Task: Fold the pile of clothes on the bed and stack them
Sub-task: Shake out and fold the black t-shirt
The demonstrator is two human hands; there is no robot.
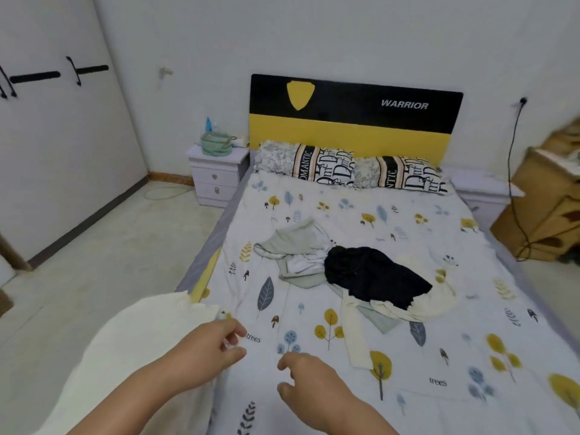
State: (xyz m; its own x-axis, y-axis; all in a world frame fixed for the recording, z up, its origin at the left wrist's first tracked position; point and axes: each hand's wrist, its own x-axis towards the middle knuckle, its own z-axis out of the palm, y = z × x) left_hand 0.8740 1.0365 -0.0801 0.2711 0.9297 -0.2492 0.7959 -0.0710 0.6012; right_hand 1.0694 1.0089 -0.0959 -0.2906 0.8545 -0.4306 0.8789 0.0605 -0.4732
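Observation:
A loose pile of clothes lies in the middle of the bed (314, 202): a pale green garment (292, 246), a black garment (373, 274) on top at the right, and a cream garment (405, 309) under it with a sleeve trailing toward me. A second cream cloth (131, 340) lies at the bed's near left corner, behind my left forearm. My left hand (216, 343) hovers over the sheet beside it, fingers curled close to the thumb; I cannot tell whether it pinches anything. Just to its right, my right hand (310, 384) is empty with its fingers apart.
Two patterned pillows (320, 167) lean against the black and yellow headboard (354, 120). A white nightstand (216, 177) with a green basket stands left of the bed, and cardboard boxes (543, 208) and a cable are at the right. Bare floor (110, 246) runs along the left.

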